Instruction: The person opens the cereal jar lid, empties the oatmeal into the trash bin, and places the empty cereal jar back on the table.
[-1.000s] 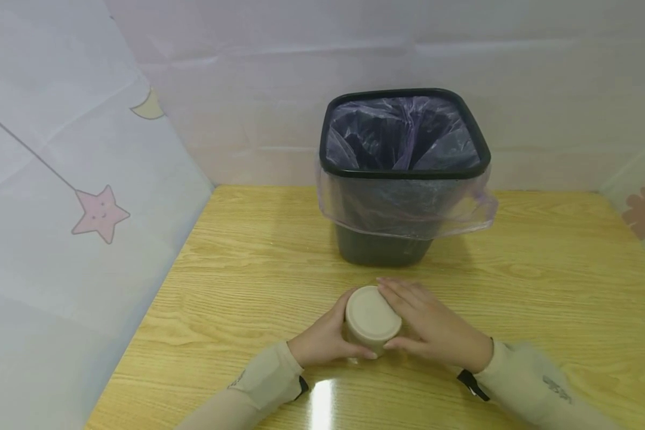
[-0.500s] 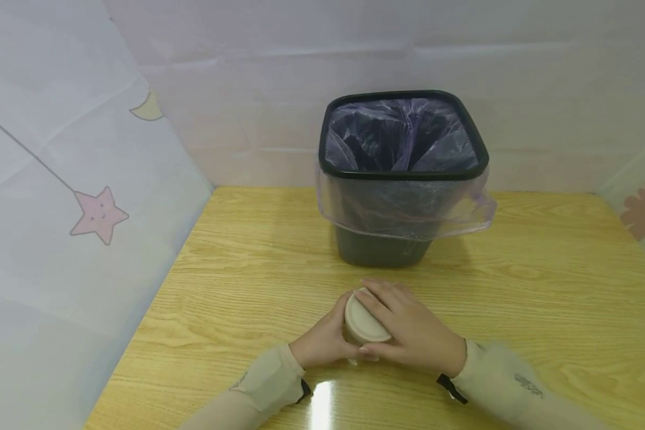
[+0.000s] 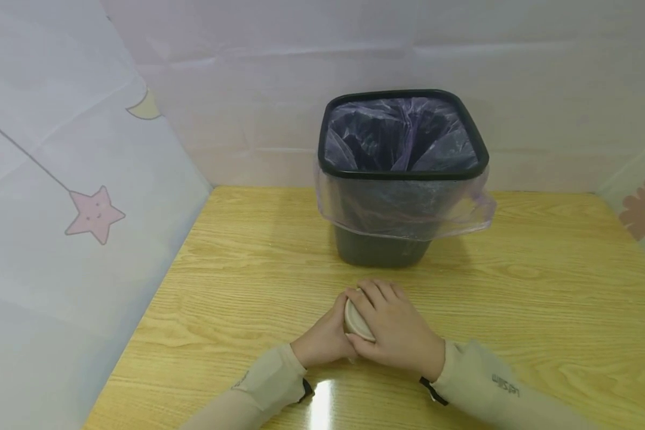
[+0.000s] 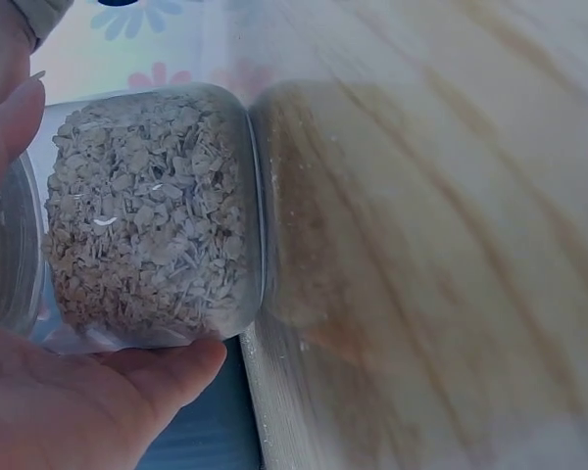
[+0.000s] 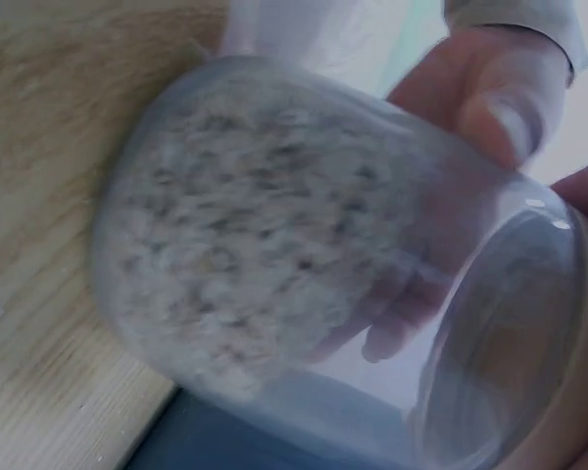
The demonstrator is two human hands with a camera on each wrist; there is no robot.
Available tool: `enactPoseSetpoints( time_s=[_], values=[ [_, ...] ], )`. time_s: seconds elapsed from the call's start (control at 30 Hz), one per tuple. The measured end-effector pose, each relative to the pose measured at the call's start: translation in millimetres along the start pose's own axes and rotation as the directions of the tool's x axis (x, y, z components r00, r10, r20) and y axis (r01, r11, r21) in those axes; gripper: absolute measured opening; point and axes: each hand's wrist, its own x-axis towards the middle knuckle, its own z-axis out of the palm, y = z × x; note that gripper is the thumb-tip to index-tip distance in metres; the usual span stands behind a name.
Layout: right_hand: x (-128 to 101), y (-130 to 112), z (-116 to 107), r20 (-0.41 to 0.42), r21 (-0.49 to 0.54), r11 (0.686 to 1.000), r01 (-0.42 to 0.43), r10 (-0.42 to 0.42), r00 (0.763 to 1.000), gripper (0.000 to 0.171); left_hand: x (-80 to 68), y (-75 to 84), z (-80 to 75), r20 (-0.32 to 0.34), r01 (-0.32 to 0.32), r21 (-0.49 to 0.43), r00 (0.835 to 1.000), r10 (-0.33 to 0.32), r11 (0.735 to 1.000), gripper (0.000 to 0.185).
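1. Jar [image 3: 355,319]: a clear jar, roughly half filled with oat-like flakes [image 4: 147,211], stands on the wooden surface [image 3: 516,298] in front of the bin [image 3: 403,179], between the two hands. Its pale lid [image 3: 353,322] is still on.

2. Left hand [image 3: 322,340]: fingers curl round the jar's wall; in the left wrist view a fingertip and the palm bracket the glass [image 4: 127,333] from both sides.

3. Right hand [image 3: 395,325]: laid over the lid with fingers curled down round its rim, grasping it from above. Most of the lid is hidden under this hand, so how far it is seated or loosened cannot be told.

4. Risk, slip: the wall is smooth and the left hand's hold covers only part of it. If the right hand twists harder than the left can resist, the whole jar would likely turn or skid on the surface.

5. Risk, tipping: the right wrist view shows the jar [image 5: 304,245] at a slant, though the camera's own angle may account for that. If the jar does lean with the lid loose, flakes could spill onto the surface.

6. Risk, sudden release: a lid that gives way abruptly could jerk the jar and scatter flakes short of the bin, which stands near but apart.

7. Bin liner [image 3: 408,209]: it hangs loose over the rim; a knock could drag it askew.
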Motion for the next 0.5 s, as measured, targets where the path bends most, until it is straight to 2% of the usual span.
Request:
enactPoseSetpoints(
  time_s=[0.2, 0.33, 0.5],
  values=[
    [0.5, 1.2, 4.9, -0.026, 0.005, 1.0, 0.004, -0.004, 1.0, 0.057, 0.2, 0.0, -1.3, 0.016, -0.014, 0.018, 1.0, 0.013, 1.0, 0.103],
    [1.2, 2.9, 5.7, -0.028, 0.021, 1.0, 0.003, -0.002, 1.0, 0.055, 2.8, 0.3, -4.0, 0.016, -0.051, 0.088, 0.999, 0.05, 0.995, 0.101],
    [2.1, 4.3, 4.8, -0.017, 0.021, 1.0, 0.005, -0.005, 1.0, 0.055, 4.9, -0.1, -5.7, 0.015, -0.055, 0.127, 0.998, 0.054, 0.99, 0.099]
  ],
)
